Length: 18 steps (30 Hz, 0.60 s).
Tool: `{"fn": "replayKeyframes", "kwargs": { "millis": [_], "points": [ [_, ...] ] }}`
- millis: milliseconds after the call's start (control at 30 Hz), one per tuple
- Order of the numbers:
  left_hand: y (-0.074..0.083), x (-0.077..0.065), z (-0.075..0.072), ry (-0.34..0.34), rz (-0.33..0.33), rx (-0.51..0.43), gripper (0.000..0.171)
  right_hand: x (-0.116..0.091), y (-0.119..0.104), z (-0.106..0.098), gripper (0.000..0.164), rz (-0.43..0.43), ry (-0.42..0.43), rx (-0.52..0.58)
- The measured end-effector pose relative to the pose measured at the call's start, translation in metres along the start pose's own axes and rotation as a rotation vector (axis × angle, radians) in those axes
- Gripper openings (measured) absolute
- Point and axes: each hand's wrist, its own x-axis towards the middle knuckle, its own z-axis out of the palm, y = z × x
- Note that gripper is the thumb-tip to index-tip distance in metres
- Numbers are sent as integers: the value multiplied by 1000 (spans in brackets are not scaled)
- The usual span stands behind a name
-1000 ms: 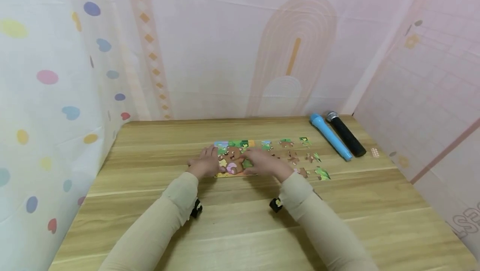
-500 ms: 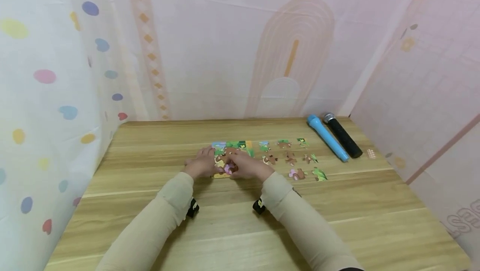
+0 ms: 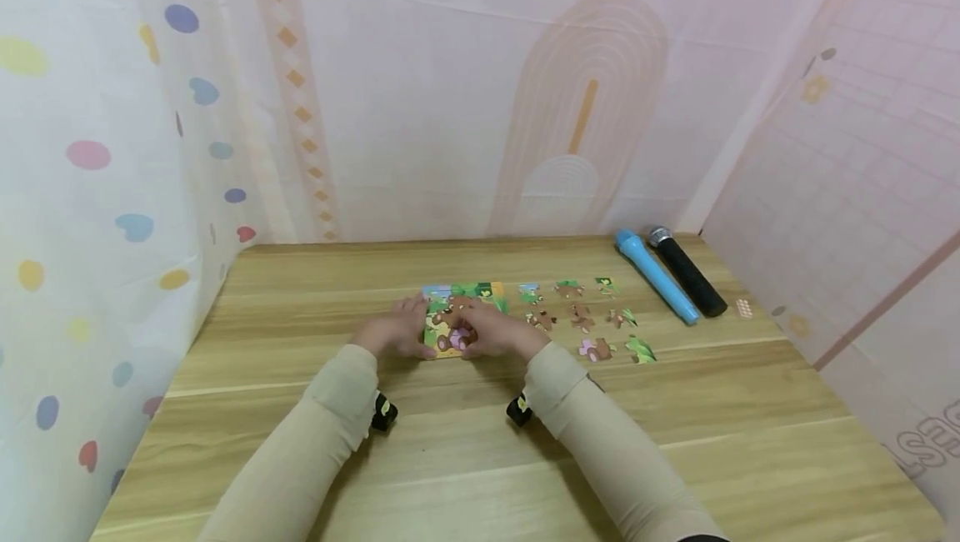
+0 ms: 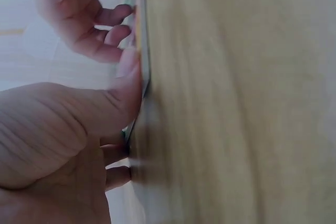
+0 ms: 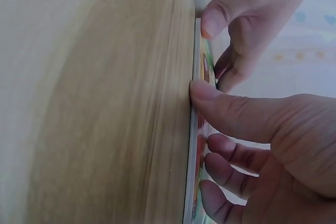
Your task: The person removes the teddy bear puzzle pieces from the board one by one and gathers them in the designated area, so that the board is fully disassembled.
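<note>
Two hands are set at the puzzle board (image 3: 459, 321), which lies flat mid-table (image 3: 480, 459). Its left edge is pinched by the left hand (image 3: 396, 332), its near edge by the right hand (image 3: 491, 333). Loose puzzle pieces (image 3: 592, 317) are spread beside it.

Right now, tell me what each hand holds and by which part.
Both hold the puzzle board: left hand at its left edge, right hand at its near edge, thumbs on the rim.
</note>
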Motion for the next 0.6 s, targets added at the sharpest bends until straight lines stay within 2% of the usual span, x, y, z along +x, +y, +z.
{"fn": "replayKeyframes", "kwargs": {
  "millis": [200,300,400,600],
  "points": [
    [0,2,7,15,-41,29,93,5,1,1,36,-59,17,-34],
    [0,5,10,16,-60,28,91,6,0,2,37,-61,29,-25],
    [0,6,11,18,-73,20,92,6,-2,3,42,-40,38,39],
    [3,4,9,7,-90,13,91,5,-7,5,39,-19,49,172]
  ]
}}
